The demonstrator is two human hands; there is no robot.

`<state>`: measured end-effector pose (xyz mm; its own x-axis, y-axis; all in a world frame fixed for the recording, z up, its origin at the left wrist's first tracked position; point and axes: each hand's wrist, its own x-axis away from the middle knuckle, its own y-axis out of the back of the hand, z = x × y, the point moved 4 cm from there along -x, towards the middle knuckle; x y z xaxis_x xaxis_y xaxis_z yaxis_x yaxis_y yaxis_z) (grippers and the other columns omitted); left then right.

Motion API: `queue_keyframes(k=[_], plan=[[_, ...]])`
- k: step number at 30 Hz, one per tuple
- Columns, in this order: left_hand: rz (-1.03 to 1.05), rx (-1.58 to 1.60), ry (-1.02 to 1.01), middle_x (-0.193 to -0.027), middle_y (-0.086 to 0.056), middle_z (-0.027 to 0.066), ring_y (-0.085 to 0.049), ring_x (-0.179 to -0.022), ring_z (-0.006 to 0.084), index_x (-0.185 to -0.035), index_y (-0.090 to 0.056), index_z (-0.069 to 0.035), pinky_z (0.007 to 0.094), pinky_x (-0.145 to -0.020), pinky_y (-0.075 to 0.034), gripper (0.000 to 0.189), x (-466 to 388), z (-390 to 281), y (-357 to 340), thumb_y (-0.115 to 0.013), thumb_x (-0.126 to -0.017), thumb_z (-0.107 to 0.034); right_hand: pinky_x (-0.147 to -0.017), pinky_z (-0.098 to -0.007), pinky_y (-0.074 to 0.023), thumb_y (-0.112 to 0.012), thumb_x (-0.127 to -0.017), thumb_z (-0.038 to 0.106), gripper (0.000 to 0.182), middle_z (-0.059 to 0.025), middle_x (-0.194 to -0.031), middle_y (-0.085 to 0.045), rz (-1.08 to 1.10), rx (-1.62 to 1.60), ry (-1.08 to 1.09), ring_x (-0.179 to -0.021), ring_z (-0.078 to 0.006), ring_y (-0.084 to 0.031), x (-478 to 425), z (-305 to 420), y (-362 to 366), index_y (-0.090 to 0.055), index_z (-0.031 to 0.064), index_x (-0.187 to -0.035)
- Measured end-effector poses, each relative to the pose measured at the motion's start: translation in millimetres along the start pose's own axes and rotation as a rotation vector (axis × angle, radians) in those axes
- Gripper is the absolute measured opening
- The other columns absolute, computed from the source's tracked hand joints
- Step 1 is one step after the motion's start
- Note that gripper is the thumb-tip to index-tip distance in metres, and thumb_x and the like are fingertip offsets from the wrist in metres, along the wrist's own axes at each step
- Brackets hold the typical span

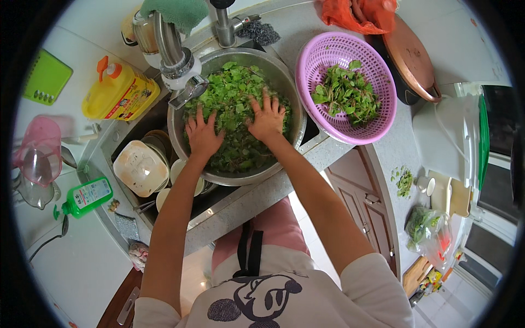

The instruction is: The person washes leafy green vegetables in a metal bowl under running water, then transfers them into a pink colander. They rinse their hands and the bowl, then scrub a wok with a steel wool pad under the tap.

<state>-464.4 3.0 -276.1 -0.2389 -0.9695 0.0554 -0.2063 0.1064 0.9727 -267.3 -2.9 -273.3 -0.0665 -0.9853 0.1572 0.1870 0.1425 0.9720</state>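
Observation:
A large metal basin (298, 135) sits across the sink, filled with leafy greens (233, 110) that look wet. My left hand (202, 137) presses on the leaves at the basin's left side, fingers spread. On the right side of the heap lies my right hand (268, 117), its fingers also apart and slightly blurred. Neither hand is closed around anything. Just right of the basin, a pink plastic colander (301, 82) holds a smaller pile of greens (348, 94). The chrome faucet (190, 91) reaches over the basin's upper left rim.
Stacked dirty dishes (141, 168) fill the sink's left part. A yellow detergent jug (121, 96) and a green bottle (88, 197) stand along the left. Beyond the colander are a red plastic bag (357, 16) and a lidded brown pan (410, 57). A bag of vegetables (426, 229) lies on the right counter.

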Motion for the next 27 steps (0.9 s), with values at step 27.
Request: queue_keyframes(k=[27], plan=[[0.163,0.030,0.071,-0.143,-0.032,0.0182,-0.038,-0.122,0.0471,-0.136,-0.047,-0.017,0.0608,-0.096,-0.037,0.071,19.9,-25.2,22.8,-0.077,-0.073,-0.031,-0.107,-0.0635,-0.0263,-0.073,-0.077,0.035,0.061,-0.0132,-0.139,-0.038,0.169,-0.106,0.222,-0.132,-0.0404,-0.030,-20.4,27.8,23.0,-0.051,0.0270,-0.133]])
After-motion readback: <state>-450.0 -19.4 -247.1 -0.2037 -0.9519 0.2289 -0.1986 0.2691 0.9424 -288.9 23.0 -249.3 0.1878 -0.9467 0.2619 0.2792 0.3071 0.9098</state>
